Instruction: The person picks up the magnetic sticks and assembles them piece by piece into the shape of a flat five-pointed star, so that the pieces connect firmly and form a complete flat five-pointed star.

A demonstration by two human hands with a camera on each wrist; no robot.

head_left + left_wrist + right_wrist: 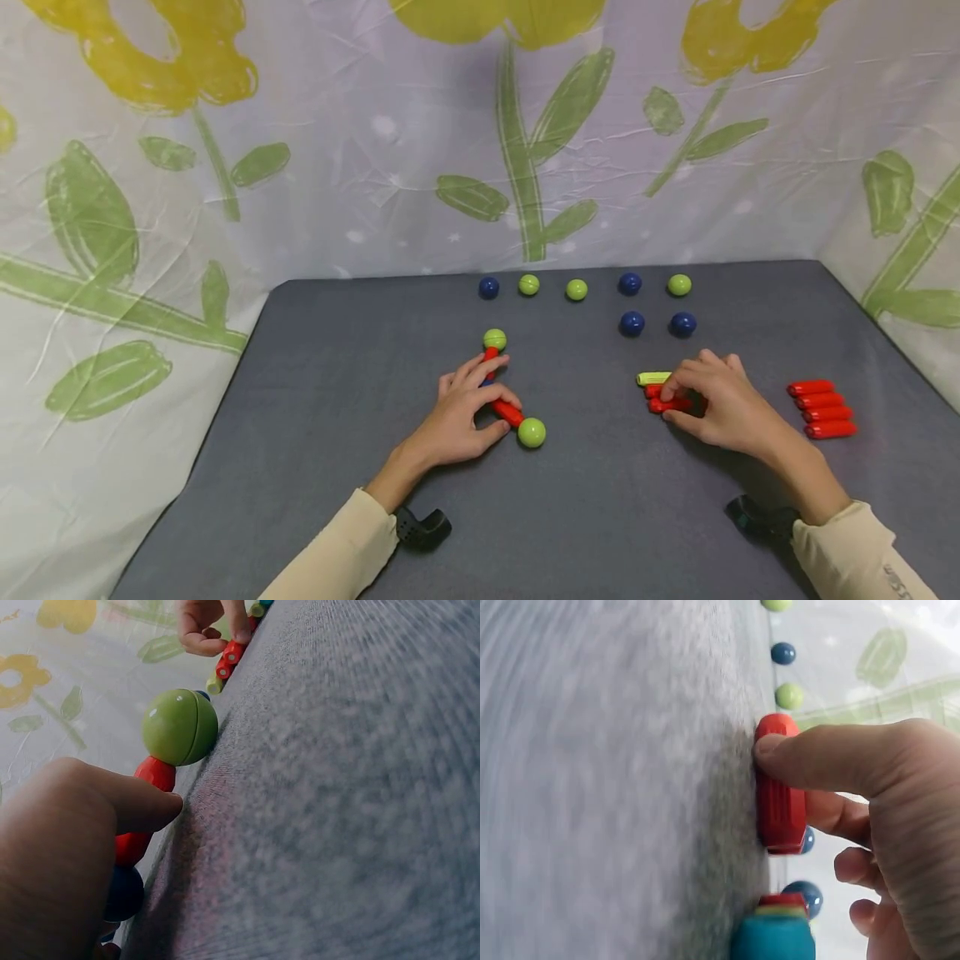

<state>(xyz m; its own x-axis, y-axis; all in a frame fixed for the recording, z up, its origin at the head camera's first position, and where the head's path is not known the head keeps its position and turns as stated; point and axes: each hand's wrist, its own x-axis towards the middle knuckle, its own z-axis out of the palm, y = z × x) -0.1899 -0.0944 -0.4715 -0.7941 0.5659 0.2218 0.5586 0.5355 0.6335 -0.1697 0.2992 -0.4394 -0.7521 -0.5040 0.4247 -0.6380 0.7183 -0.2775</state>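
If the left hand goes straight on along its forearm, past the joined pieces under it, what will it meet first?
The left hand would probably meet the green ball, third from left in the back row; depth makes the exact line uncertain.

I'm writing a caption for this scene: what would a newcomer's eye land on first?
Likely the large yellow flowers on the pale backdrop behind the gray table. Nearer, the left hand holds a bent chain of red rods and balls at centre-left, while the right hand pinches a red rod on the table's right half. Four other red rods lie side by side farther right.
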